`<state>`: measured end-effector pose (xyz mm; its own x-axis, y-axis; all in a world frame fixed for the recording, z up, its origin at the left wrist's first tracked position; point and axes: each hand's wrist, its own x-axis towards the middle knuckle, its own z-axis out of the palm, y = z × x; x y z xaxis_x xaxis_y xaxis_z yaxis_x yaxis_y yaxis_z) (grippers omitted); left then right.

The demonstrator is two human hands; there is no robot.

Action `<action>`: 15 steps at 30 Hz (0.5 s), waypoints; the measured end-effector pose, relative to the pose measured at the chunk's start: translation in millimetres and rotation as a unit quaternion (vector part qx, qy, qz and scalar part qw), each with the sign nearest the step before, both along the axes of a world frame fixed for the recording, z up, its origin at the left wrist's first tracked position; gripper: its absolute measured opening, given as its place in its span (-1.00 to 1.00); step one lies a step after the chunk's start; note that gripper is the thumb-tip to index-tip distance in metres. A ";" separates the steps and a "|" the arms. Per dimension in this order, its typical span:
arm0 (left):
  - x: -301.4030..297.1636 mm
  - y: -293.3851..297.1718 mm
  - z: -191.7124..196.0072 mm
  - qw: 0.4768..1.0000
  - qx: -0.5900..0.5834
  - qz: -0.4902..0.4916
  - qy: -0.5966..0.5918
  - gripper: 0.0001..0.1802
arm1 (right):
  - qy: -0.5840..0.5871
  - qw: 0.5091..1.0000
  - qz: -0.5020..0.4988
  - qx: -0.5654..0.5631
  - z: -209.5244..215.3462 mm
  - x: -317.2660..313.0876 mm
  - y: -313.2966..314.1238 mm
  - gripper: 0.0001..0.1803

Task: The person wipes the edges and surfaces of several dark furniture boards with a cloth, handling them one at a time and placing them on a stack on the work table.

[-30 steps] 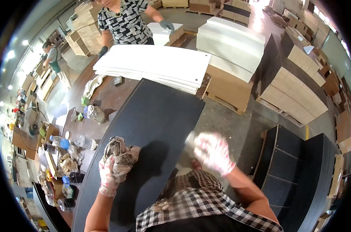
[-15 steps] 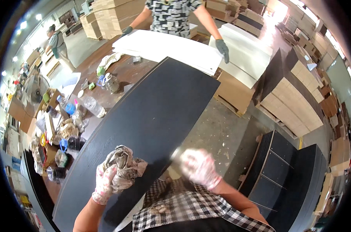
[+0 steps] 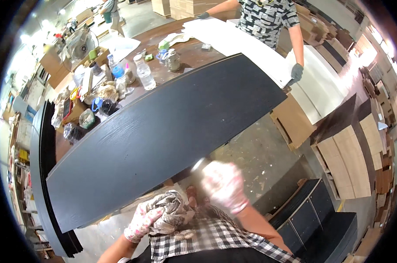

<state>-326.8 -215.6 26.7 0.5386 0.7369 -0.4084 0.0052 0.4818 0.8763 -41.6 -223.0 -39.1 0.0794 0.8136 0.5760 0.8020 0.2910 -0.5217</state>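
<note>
Holding rag (image 3: 170, 212) w/ L hand (image 3: 143, 221)

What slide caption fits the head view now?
Gloved left hand holds a crumpled rag, right hand a blurred pale object, beside a long black panel.

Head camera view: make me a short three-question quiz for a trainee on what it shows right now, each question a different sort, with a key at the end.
1. Multiple choice: what does the person's left hand hold?
a) a clear bottle
b) a crumpled cloth
c) a pair of scissors

2. True or false: the co-worker's glove toward the right of the view is bright yellow.

3. Short answer: which is nearer the left hand, the black panel or the white panel?

Key:
1. b
2. False; it is dark grey.
3. The black panel.
</note>
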 end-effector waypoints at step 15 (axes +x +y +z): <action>-87.9 -72.0 -69.3 0.992 -0.016 0.121 0.010 -0.57 | -0.001 0.994 -0.044 0.096 13.2 -85.6 0.3 -0.88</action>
<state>-414.7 -287.6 -42.6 0.3383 0.8302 -0.4432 -0.0973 0.4993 0.8610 -127.1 -222.7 -25.9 0.1434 0.6782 0.7207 0.8300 0.3142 -0.4608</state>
